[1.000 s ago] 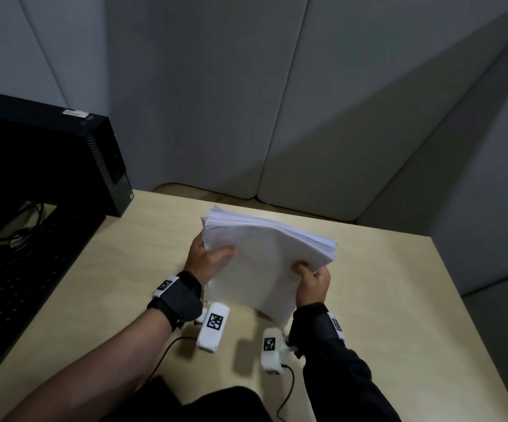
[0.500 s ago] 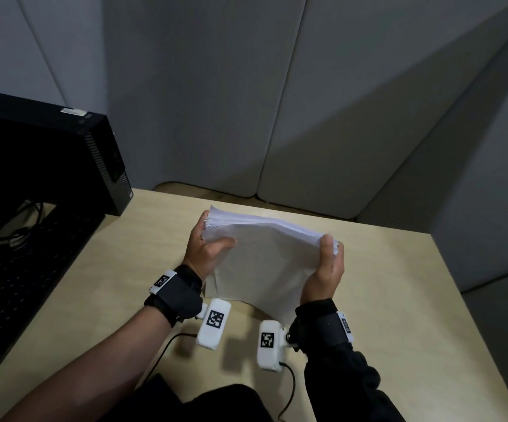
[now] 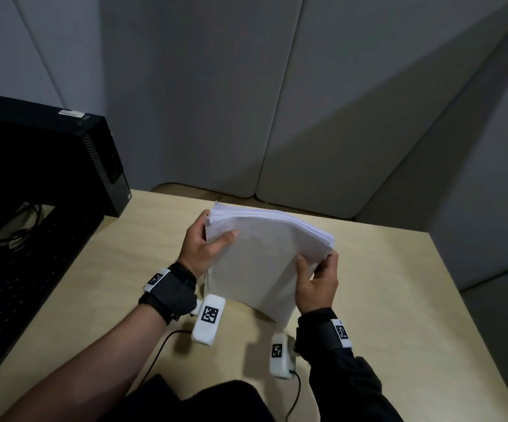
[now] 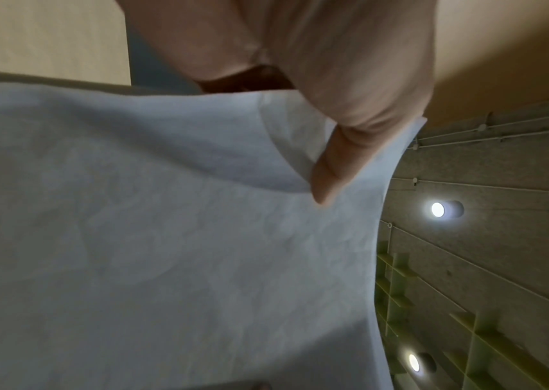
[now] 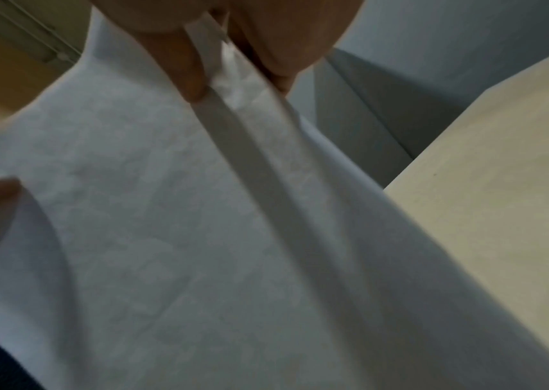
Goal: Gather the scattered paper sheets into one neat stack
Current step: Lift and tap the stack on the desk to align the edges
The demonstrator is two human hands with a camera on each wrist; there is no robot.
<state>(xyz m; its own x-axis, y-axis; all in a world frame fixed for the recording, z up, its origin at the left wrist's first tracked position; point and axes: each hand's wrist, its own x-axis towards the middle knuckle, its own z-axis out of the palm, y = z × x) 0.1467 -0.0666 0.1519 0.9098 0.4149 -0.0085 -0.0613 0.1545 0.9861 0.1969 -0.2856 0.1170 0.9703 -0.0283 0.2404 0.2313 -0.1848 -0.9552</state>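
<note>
A thick stack of white paper sheets stands tilted on its lower edge above the wooden table. My left hand grips the stack's upper left corner, thumb on the near face, fingers behind. My right hand holds the right edge near the top corner, thumb in front and fingers behind. In the left wrist view my thumb presses on the paper. The right wrist view shows my fingers pinching the paper's edge, which fans apart slightly there.
A black computer case stands at the table's back left, with a dark keyboard and cables in front of it. Grey padded panels wall the table at the back and right. Bare tabletop lies to the right of the stack.
My right hand slid up to the stack's top right corner, then came back down a little along the right edge. The stack stayed upright; my left hand kept its grip.
</note>
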